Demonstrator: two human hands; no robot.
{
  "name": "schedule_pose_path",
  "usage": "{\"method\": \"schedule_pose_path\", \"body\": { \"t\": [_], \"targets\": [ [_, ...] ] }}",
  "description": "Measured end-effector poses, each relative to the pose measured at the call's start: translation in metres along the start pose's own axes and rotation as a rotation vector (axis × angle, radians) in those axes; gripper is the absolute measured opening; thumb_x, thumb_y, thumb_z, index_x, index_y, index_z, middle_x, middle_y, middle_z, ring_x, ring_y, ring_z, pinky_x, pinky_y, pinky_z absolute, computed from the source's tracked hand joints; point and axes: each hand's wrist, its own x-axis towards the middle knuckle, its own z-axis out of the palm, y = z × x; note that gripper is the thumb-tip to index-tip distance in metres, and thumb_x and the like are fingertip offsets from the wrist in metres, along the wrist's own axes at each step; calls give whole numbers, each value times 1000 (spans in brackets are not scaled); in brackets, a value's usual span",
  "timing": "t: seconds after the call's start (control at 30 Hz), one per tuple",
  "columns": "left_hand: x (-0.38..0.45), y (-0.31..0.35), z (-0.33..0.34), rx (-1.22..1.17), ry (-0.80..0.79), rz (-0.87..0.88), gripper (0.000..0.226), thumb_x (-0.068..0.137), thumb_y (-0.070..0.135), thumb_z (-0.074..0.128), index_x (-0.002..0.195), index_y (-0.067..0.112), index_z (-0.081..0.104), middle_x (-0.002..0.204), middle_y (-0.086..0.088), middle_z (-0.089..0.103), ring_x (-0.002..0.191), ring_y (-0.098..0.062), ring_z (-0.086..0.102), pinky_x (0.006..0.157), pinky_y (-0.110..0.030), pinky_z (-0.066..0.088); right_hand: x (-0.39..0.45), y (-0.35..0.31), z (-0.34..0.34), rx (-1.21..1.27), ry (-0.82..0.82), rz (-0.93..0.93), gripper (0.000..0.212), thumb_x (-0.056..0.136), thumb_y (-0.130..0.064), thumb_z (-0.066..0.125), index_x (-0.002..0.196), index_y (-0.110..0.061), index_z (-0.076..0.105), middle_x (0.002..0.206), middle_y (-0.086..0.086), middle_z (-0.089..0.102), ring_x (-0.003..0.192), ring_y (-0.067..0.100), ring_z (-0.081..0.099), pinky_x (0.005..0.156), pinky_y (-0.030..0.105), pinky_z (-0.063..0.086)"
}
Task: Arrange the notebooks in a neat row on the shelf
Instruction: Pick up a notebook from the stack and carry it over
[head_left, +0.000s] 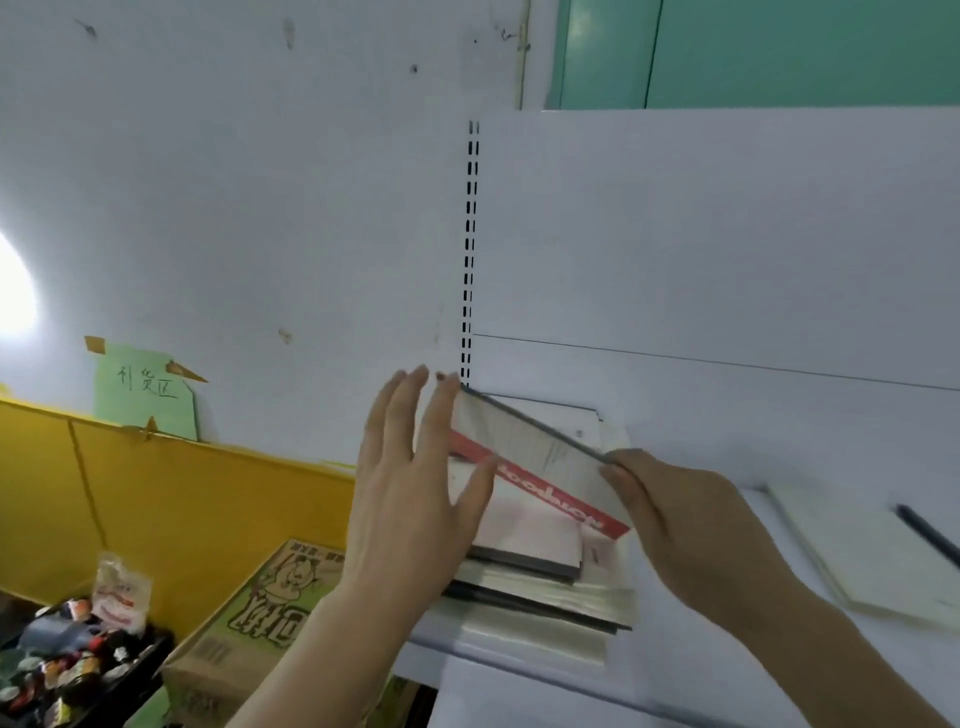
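A notebook (540, 457) with a red band and a grey spine is tilted up on its edge above a flat stack of notebooks (535, 587) at the left end of the white shelf (727, 649). My left hand (415, 483) presses straight fingers against the notebook's left side. At the near corner of the spine, my right hand (670, 519) pinches the notebook. A pale cream notebook (857, 551) lies flat further right on the shelf, with a dark pen (930, 532) on it.
The shelf's white back panel (727, 260) and slotted upright (470, 249) rise behind the stack. Left of the shelf stand a yellow partition (156, 493), a printed cardboard box (249, 623) and a black crate of small packets (72, 660).
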Motion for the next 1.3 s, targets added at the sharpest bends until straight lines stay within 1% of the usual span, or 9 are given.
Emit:
{"method": "schedule_pose_path", "body": {
  "t": [0.2, 0.33, 0.47, 0.53, 0.6, 0.77, 0.97, 1.17, 1.3],
  "targets": [
    [4, 3, -12, -262, -110, -156, 81, 88, 60, 52, 152, 33, 10, 158, 6, 18, 147, -13, 17, 116, -33, 22, -8, -42, -25, 214, 242, 257, 27, 93, -44, 34, 79, -31, 54, 55, -4, 57, 54, 9, 54, 44, 17, 40],
    [10, 8, -25, -155, -78, 104, 82, 85, 62, 45, 153, 27, 13, 161, -4, 17, 151, -22, 10, 118, -50, 24, -17, -51, -33, 68, 173, 175, 18, 95, -49, 38, 87, -42, 53, 59, -13, 61, 56, 4, 57, 48, 20, 44],
    [38, 21, -50, 81, -329, 403, 62, 90, 68, 37, 142, 34, 39, 152, 6, 38, 147, -17, 22, 121, -39, 19, -4, -58, -55, 75, 48, 110, 19, 92, -58, 40, 87, -51, 57, 76, -29, 64, 71, -5, 62, 56, 11, 47],
    [46, 20, -58, 106, -491, 379, 35, 96, 61, 37, 111, 33, 51, 111, 11, 62, 110, -16, 55, 88, -30, 43, 5, -63, -57, 65, 46, 48, 21, 93, -56, 41, 89, -48, 60, 80, -28, 65, 73, -4, 62, 57, 10, 46],
    [48, 15, -64, 132, -513, 409, 32, 100, 57, 34, 93, 27, 42, 80, 6, 58, 75, -20, 53, 63, -34, 37, 14, -68, -54, 59, 36, 35, 22, 95, -57, 36, 96, -50, 57, 82, -27, 65, 79, -5, 62, 58, 10, 46],
    [52, -25, -87, -176, -448, 143, 34, 97, 54, 44, 76, 27, 40, 61, 5, 52, 55, -9, 49, 51, -25, 35, 22, -44, -42, 252, 222, 291, 40, 100, -45, 28, 134, -35, 47, 111, -15, 66, 100, 1, 62, 85, 16, 43],
    [20, -71, -71, -421, -399, -228, 41, 95, 53, 52, 87, 12, 55, 80, -15, 65, 69, -25, 62, 67, -46, 52, -8, -31, 25, 8, -551, 194, 55, 95, -52, 46, 145, -32, 35, 150, -18, 31, 139, 1, 23, 106, 12, 12],
    [10, -64, -60, -420, -413, -250, 33, 97, 49, 49, 86, 19, 54, 75, -6, 65, 63, -19, 59, 60, -35, 50, -12, -34, 23, -21, -467, 48, 33, 97, -49, 43, 116, -32, 63, 113, -16, 66, 103, 5, 59, 91, 31, 48],
    [15, -56, -62, -471, -375, -246, 24, 98, 46, 47, 90, 24, 55, 79, 1, 68, 68, -7, 62, 65, -28, 51, -7, -23, -15, -121, -245, 84, 17, 97, -41, 46, 101, -40, 63, 95, -24, 67, 83, -1, 62, 74, 14, 47]
  ]
}}
